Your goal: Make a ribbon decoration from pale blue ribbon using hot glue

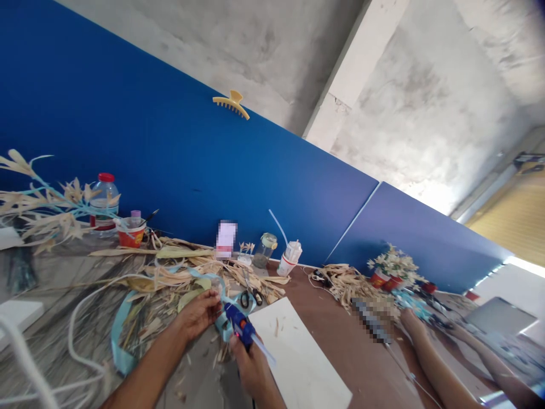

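Note:
My right hand (254, 368) grips a blue hot glue gun (240, 325), with a pale glue stick (264, 349) poking out of its back end. The gun's nose points up and left, towards my left hand (196, 316). The left fingers are pinched together close to the nozzle, and whatever they hold is too small to make out. A light-blue ribbon (123, 361) curls over the table on the left, and more of it shows around the fingertips. Black-handled scissors (251, 299) lie just beyond the gun. Dried husk strips (196, 275) are heaped behind my hands.
A white board (298, 352) lies right of the gun. Along the blue partition (179, 142) stand a red-capped bottle (105, 201), a red cup (130, 233), a phone (226, 238), a glass jar (264, 250) and a white cup (288, 262). A co-worker's arms (430, 355) reach in at right.

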`<state>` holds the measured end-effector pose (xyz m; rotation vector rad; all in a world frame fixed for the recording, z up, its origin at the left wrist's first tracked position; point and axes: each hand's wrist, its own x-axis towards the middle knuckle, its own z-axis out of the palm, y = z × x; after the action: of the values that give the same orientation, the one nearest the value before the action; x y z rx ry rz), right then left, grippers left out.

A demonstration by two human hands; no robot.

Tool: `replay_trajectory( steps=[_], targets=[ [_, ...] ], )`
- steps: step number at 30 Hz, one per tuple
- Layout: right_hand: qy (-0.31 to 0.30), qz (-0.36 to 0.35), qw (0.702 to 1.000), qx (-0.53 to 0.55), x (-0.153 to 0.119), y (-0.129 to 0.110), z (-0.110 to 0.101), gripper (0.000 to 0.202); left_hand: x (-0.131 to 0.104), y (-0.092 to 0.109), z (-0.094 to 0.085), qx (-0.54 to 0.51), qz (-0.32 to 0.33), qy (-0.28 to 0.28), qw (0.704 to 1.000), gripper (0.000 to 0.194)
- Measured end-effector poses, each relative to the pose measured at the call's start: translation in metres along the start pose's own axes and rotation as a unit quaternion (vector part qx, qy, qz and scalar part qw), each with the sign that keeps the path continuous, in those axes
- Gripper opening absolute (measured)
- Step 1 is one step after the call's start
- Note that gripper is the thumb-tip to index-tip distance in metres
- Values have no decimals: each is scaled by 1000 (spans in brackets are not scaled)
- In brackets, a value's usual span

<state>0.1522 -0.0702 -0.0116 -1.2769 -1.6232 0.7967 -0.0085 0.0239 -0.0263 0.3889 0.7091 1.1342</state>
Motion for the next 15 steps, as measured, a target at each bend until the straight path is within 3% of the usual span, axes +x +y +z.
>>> replay_trajectory(
  steps=[10, 15],
  targets=[
    [5, 20, 1000, -4, 4, 15, 8, 47, 4, -2, -2, -7, 1, -2, 1000, 24],
    [8, 15, 1000, 1, 5, 7, 6, 47, 2, -1, -1, -14, 4, -3, 1000, 24]
  ],
)
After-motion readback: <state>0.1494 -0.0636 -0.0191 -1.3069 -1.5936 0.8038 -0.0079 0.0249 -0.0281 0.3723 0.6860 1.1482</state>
